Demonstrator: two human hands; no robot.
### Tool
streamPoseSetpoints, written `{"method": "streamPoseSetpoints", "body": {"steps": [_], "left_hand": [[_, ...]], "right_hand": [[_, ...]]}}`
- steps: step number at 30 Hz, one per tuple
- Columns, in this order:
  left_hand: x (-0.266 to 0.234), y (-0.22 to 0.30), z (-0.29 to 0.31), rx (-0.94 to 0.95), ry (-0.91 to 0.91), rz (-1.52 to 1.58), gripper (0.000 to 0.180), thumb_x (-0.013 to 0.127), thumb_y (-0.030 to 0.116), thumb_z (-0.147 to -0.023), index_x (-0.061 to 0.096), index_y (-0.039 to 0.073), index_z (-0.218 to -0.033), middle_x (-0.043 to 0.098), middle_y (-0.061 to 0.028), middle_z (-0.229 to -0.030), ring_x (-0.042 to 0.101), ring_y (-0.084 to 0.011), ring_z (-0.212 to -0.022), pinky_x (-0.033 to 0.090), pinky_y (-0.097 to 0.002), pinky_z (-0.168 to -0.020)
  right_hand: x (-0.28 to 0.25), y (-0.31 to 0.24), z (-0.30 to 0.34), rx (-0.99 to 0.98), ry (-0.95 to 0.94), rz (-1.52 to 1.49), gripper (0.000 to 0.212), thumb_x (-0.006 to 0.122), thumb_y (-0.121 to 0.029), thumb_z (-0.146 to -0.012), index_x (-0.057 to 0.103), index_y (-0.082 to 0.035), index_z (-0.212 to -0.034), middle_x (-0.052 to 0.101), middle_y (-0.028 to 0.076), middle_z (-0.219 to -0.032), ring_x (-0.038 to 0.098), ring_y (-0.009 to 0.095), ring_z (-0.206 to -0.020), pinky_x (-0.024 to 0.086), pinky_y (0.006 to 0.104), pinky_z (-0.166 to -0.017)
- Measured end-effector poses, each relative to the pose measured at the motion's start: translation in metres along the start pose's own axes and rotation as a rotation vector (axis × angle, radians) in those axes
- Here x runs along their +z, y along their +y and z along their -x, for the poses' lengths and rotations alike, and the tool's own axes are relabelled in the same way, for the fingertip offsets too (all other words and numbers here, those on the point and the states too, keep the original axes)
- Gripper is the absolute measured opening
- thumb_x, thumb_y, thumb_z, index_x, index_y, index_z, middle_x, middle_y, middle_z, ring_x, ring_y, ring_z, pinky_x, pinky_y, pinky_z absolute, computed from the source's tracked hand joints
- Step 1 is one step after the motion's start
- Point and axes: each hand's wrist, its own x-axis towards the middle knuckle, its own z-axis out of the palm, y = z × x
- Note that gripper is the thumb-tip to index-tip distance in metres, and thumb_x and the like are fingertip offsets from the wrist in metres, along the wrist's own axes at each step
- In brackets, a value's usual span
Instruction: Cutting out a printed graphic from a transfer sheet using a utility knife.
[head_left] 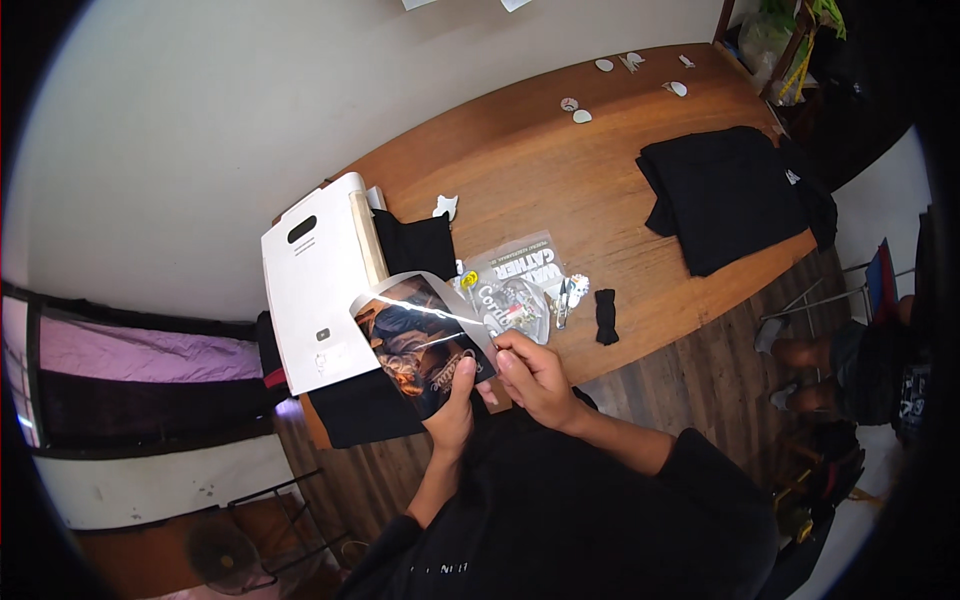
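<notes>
A glossy printed sheet (415,340) with a dark brown picture and a pale clear border is held up in front of me, light streaking across it. My left hand (455,415) grips its lower edge, thumb on top. At the sheet's right edge, my right hand (535,380) is closed in a pinch. Just beyond the sheet stands a white press-like machine (315,250) with a black cloth (365,410) hanging out from under its near side. Clear printed films (520,260) lie on the table behind my right hand, partly covered by the sheet.
The wooden table (510,180) runs along a white wall. Folded black garments (725,195) lie at its right end, a small black bundle (606,316) near the front edge. White cut-out pieces (583,116) are scattered at the back. Another person's legs (810,360) show at the right.
</notes>
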Motion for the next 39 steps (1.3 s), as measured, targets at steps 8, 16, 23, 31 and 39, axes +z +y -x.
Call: {"method": "streamPoseSetpoints", "body": {"steps": [8, 16, 23, 31, 39], "left_hand": [[0.004, 0.008, -0.002, 0.007, -0.056, 0.009, 0.022, 0.055, 0.002, -0.089, 0.049, -0.001, -0.110, 0.058, -0.0090, -0.084, 0.054, -0.0116, -0.055, 0.046, -0.0220, -0.040], [-0.026, 0.016, 0.000, 0.070, 0.039, 0.059, 0.023, 0.054, 0.002, -0.089, 0.048, 0.000, -0.111, 0.058, -0.0094, -0.085, 0.053, -0.0118, -0.055, 0.045, -0.0218, -0.039], [-0.070, 0.028, -0.001, -0.014, -0.024, 0.201, 0.019, 0.056, 0.000, -0.088, 0.051, -0.001, -0.106, 0.059, -0.0091, -0.085, 0.055, -0.0130, -0.056, 0.046, -0.0237, -0.041], [-0.138, 0.051, -0.004, -0.002, 0.026, 0.276, 0.016, 0.056, 0.003, -0.089, 0.051, 0.002, -0.104, 0.057, -0.0056, -0.076, 0.053, -0.0101, -0.053, 0.044, -0.0216, -0.039], [-0.218, 0.065, -0.010, -0.037, -0.048, 0.302, 0.018, 0.056, 0.004, -0.089, 0.051, 0.002, -0.106, 0.058, -0.0054, -0.079, 0.054, -0.0105, -0.054, 0.044, -0.0226, -0.039]], "right_hand": [[0.002, 0.001, -0.009, 0.009, 0.021, 0.263, 0.019, 0.050, -0.012, -0.094, 0.055, 0.004, -0.103, 0.055, 0.004, -0.074, 0.049, 0.003, -0.066, 0.040, 0.0211, -0.056], [0.028, 0.014, -0.013, 0.005, -0.035, 0.291, 0.020, 0.052, -0.011, -0.092, 0.054, 0.004, -0.107, 0.061, 0.009, -0.081, 0.056, 0.008, -0.072, 0.046, 0.0247, -0.064], [0.067, 0.024, -0.010, -0.037, -0.054, 0.416, 0.019, 0.053, -0.011, -0.091, 0.054, 0.003, -0.104, 0.061, 0.010, -0.079, 0.056, 0.010, -0.071, 0.045, 0.0257, -0.063], [0.134, 0.059, -0.006, -0.065, -0.016, 0.517, 0.019, 0.055, -0.013, -0.090, 0.054, 0.002, -0.100, 0.056, 0.009, -0.073, 0.051, 0.010, -0.064, 0.042, 0.0258, -0.058], [0.201, 0.099, -0.002, -0.080, 0.060, 0.532, 0.018, 0.052, -0.010, -0.091, 0.052, 0.003, -0.103, 0.053, 0.005, -0.080, 0.047, 0.007, -0.069, 0.040, 0.0220, -0.062]]}}
